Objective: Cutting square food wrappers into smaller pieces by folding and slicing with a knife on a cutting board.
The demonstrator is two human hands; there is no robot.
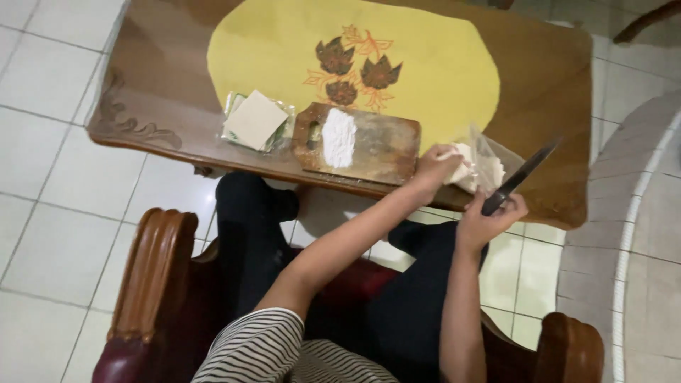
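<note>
At the counter's (553,78) four-o'clock edge, the left hand (441,164) reaches into a clear plastic bag (489,164), fingers curled on a pale, soft-looking block (464,170) that probably crumbles; better cradled underneath. The right hand (489,216) is closed round a knife (521,177) handle, blade pointing toward one o'clock. White pieces (339,137) sit on the cutting board (376,145).
</note>
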